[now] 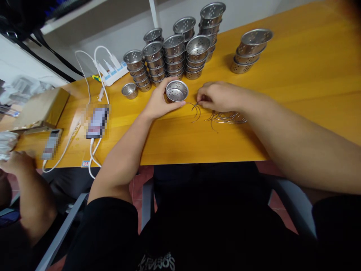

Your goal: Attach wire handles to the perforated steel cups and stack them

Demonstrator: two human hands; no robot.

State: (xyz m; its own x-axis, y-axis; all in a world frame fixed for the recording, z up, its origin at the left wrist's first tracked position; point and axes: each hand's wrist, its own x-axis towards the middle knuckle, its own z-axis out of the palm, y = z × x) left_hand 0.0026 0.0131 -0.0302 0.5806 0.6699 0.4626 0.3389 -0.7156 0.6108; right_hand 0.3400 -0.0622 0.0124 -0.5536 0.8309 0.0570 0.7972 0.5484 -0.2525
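Note:
My left hand (160,101) is wrapped round a small perforated metal cup (177,91), tilted so that its open top faces me. Just to the right, my right hand (216,96) pinches a thin curved metal wire (196,109) between thumb and fingertips. One end of the wire reaches toward the cup's rim; whether it touches I cannot tell. Under and beside my right wrist lies a loose pile of similar curved wires (229,117) on the table.
Behind my hands stand several stacks of perforated cups (175,56), with a shorter stack (248,56) at the right and a single cup (129,91) at the left. Two phones on white cables, a power strip (114,74) and a cardboard box (42,109) lie left. A co-worker's arm (32,192) is at far left.

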